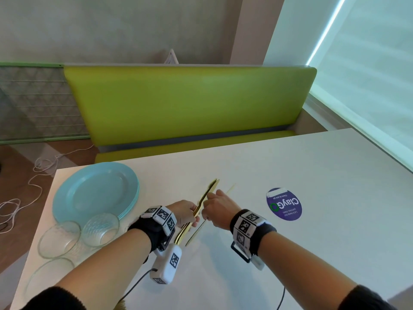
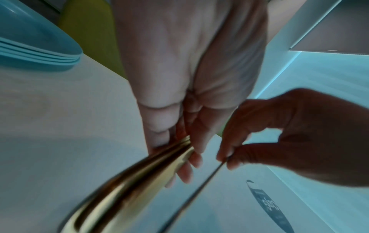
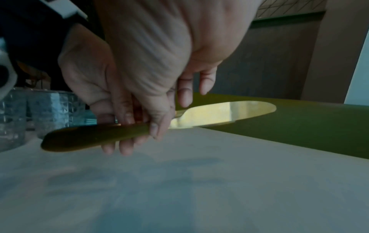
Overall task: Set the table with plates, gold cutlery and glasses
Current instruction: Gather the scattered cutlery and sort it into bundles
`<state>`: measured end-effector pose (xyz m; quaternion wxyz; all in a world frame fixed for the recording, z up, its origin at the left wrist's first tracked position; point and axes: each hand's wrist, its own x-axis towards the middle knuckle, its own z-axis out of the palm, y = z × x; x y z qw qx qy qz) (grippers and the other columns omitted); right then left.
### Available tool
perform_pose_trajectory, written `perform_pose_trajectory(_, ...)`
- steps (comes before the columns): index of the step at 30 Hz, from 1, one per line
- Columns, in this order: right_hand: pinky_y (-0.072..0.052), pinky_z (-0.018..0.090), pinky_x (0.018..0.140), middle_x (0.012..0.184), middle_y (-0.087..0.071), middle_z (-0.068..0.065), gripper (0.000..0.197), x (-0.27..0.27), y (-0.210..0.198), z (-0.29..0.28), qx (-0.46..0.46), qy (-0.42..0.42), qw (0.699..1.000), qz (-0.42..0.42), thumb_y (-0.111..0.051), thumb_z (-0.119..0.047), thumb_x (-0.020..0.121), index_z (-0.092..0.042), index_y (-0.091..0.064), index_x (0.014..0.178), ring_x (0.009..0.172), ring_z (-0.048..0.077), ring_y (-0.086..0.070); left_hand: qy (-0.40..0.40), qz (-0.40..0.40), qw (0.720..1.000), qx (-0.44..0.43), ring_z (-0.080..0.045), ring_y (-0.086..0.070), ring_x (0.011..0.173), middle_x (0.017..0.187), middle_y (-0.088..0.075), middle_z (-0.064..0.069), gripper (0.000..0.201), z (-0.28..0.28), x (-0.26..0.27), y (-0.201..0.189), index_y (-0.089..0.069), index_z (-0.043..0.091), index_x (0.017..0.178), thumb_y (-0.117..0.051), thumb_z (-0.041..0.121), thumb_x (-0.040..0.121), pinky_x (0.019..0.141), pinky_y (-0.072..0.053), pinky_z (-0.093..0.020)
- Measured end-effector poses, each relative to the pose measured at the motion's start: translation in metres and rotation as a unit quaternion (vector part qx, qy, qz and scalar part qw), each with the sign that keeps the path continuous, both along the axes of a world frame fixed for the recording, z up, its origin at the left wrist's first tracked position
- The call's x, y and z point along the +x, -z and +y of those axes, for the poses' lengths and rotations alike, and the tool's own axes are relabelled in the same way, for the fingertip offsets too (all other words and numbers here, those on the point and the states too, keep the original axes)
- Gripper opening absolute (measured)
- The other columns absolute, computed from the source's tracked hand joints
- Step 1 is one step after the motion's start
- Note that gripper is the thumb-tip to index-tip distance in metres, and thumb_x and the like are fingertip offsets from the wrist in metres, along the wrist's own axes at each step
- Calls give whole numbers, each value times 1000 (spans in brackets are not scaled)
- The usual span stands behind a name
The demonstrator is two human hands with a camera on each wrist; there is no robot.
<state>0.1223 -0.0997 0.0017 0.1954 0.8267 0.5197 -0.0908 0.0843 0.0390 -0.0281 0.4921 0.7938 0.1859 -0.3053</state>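
Note:
My left hand (image 1: 191,214) grips a bundle of gold cutlery (image 1: 206,194) above the white table (image 1: 301,253); in the left wrist view its fingers (image 2: 187,170) curl round the handles (image 2: 127,189). My right hand (image 1: 206,206) pinches a single gold knife (image 1: 196,232), held just right of the bundle and seen edge-on. The right wrist view shows that knife's blade (image 3: 229,112) and dark handle (image 3: 89,137) under my thumb (image 3: 157,126). A stack of pale blue plates (image 1: 93,193) lies at the table's left end. Clear glasses (image 1: 100,229) (image 1: 59,239) stand in front of the plates.
A round purple sticker (image 1: 284,203) lies flat on the table to the right of my hands. A green bench (image 1: 190,101) runs along the table's far side. White cable (image 1: 33,191) trails on the floor at the left. A window blind (image 1: 368,74) fills the right.

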Motion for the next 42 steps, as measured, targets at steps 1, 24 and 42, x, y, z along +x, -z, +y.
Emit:
perform_pose_trajectory(1, -44, 29, 77, 85, -70, -9, 13, -1, 0, 1, 4, -4, 1000, -18, -66, -17, 80, -25, -74, 86, 90, 16, -57, 10, 1, 1000, 3, -19, -58, 78, 82, -62, -3, 20, -3, -1, -2, -60, 15, 85, -50, -2, 81, 71, -51, -31)
perform_pose_trajectory(24, -37, 20, 47, 42, -54, -14, 31, -116, -1, -2, 78, 22, 995, -63, -87, -37, 45, -24, -60, 37, 55, 10, -51, 83, -78, 993, -30, -18, -57, 82, 79, -68, 0, 10, -20, -119, -8, -65, 14, 83, -57, 9, 81, 67, -43, -26)
perform_pose_trajectory(42, -39, 31, 94, 114, -64, 5, 28, -300, -13, 3, 129, 257, 957, 43, -55, -32, 92, -16, -69, 110, 115, 21, -46, 304, -117, 878, 350, -24, -46, 129, 136, -53, -11, 38, 38, -313, 15, -56, 6, 128, -43, 9, 92, 104, -35, -25)
